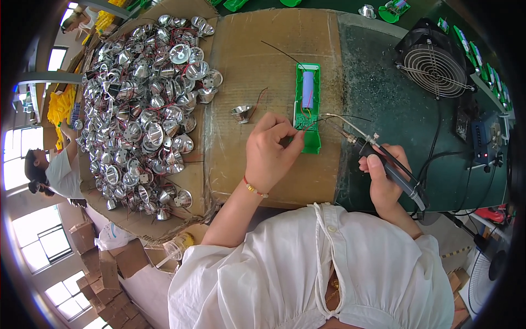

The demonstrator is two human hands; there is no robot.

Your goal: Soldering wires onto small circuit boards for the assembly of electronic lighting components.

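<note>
Left hand (269, 151) pinching thin wires at the green housing (307, 107) lying mid-cardboard sheet (246, 60), right hand (385, 178) gripping the soldering iron (378, 153), tip hovering just beside — risking scorched fingertips or melted plastic should the iron be slipping sideways.

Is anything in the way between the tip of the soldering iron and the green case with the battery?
Nothing visible blocks it. The soldering iron, held in the right hand, has its tip right at the lower part of the green case. The left hand pinches thin wires there, close beside the tip, not across it.
</note>
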